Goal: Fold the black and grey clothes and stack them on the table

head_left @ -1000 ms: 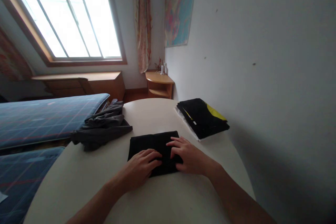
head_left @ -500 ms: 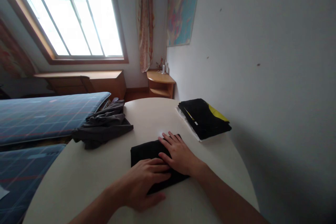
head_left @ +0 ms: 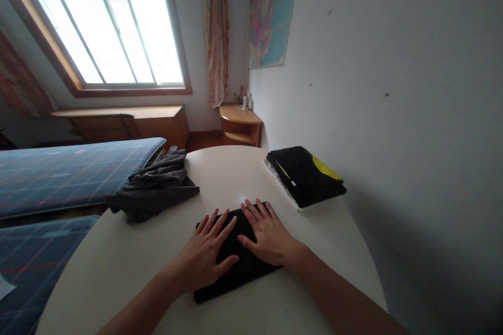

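A black folded cloth [head_left: 239, 269], probably a garment, lies flat on the round white table [head_left: 220, 167]. My left hand [head_left: 206, 254] rests palm down on its left part, fingers spread toward the far edge. On the right part lies my right hand [head_left: 265, 235], also flat with its fingers apart. The cloth shows between the two hands and along its near edge; the rest is hidden under them. Neither hand grips anything.
A crumpled dark grey garment [head_left: 157, 188] lies at the table's left edge. Folded black and yellow clothes [head_left: 306, 175] with something white beneath lie at the back right, near the wall [head_left: 412, 141]. Blue plaid mattresses [head_left: 78, 172] stand left of the table.
My left hand has moved left and away from my right hand, and its fingers have spread over the cloth's left side. More of the cloth's middle and near edge shows. My right hand has barely moved.
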`<state>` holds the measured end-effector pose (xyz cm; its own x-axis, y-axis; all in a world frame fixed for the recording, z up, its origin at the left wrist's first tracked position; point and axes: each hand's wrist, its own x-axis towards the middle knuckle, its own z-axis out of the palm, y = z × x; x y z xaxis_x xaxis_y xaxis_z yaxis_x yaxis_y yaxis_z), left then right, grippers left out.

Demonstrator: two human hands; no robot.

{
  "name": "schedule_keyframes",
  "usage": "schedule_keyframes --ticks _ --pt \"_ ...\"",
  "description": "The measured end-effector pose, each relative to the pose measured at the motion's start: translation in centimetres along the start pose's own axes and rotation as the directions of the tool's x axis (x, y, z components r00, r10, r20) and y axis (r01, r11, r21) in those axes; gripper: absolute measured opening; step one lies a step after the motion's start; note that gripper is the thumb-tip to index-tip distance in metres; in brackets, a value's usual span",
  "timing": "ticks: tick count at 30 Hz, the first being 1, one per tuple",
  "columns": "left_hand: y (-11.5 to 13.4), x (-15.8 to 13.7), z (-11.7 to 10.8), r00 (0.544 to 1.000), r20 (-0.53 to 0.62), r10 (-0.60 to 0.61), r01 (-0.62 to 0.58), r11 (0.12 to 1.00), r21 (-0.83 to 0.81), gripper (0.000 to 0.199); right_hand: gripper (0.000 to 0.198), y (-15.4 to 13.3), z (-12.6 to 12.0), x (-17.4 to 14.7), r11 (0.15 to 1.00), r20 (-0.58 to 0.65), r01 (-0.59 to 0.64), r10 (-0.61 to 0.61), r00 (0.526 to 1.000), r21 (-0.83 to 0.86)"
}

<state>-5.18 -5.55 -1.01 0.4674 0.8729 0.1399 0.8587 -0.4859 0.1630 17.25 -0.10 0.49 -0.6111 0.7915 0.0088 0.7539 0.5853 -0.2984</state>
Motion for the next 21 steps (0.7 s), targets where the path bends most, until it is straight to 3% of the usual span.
schedule_keyframes --ticks 7,12,17,21 --pt "0.3 -0.1 -0.4 0.997 0.075 -0.007 0.008 1.000 -0.008 0.105 0.089 0.5 -1.0 -0.5 0.999 0.003 -0.018 0.018 1.000 0.035" --pt "0.4 0.4 -1.2 0.989 0.096 0.110 -0.104 0.993 -0.060 0.113 0.055 1.8 -2.9 -1.0 0.998 -0.087 -0.057 0.060 0.994 0.030" --pt "2.5 0.4 -3.5 0.918 0.084 0.387 -0.368 0.912 -0.182 0.075 0.044 2.2 -3.8 -1.5 0.996 -0.090 -0.081 0.083 0.993 0.022" --pt "4.0 0.3 -3.8 0.880 0.053 0.473 -0.453 0.867 -0.209 0.055 0.037 2.3 -4.0 -1.7 0.991 -0.060 -0.130 0.132 0.989 0.036"
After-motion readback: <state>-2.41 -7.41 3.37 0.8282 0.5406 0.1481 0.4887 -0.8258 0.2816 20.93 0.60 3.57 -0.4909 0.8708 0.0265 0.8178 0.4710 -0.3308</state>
